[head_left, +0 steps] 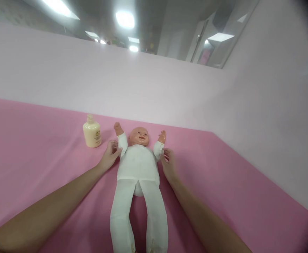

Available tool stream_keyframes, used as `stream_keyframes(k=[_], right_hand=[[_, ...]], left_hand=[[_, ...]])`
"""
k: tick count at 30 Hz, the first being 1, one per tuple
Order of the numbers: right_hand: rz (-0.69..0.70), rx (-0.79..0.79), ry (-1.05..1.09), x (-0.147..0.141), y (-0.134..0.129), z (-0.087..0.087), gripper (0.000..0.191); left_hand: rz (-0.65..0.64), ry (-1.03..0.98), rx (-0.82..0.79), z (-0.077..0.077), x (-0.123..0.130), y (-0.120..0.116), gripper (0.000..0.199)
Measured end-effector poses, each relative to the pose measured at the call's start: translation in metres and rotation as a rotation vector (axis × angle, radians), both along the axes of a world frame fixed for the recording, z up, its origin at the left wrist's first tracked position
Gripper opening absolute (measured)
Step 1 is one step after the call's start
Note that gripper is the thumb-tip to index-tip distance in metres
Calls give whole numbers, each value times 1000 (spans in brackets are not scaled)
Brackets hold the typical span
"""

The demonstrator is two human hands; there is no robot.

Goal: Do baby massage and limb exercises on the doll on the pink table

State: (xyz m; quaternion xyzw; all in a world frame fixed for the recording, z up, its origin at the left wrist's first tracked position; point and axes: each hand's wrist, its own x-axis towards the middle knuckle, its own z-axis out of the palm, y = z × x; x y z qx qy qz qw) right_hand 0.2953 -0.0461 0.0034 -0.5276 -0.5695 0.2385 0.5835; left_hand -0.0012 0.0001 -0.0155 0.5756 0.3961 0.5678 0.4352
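We find a baby doll [138, 163] on its back on the pink padded surface [201, 165], directly between the two hands. Its long axis runs away from us, head [139, 136] at the far end towards the pale wall [117, 84], legs towards us and slightly apart. Both its arms are bent upward beside the head.

We note the left hand [111, 153] at the outer side of the near white sleeve [122, 143], thumb touching the cloth, fingers half curled. The right hand [169, 162] stands at the opposite sleeve [158, 149], thumb and fingers bent with a small gap between them, tips at the elbow. Whether either hand has the cloth pinched, we cannot tell.

Neither hand is clearly nearer: the doll's torso lies inward of both, to the right of the left hand and to the left of the right. We record a cream pump bottle [92, 133] just beyond the left hand, apart from it.
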Motion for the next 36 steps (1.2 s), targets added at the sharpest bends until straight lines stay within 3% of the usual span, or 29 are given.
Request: stream_keyframes(k=[8,15,24,32,36], right_hand=[[-10,-122,-163,2,0,0,40],[9,-223,-7,1,-1,1,41],[26,-231,65,-4,-4,8,43],[112,-191,323,-3,-7,12,56],[188,-159,386,1,-3,6,42]], left_hand=[[126,269,64,6,0,-4,43],[122,311,-35,5,-1,-1,42],[72,174,-110,8,-1,-4,49],[-61,-280,-162,10,-1,2,70],[-76,-342,-217,9,-2,3,53]])
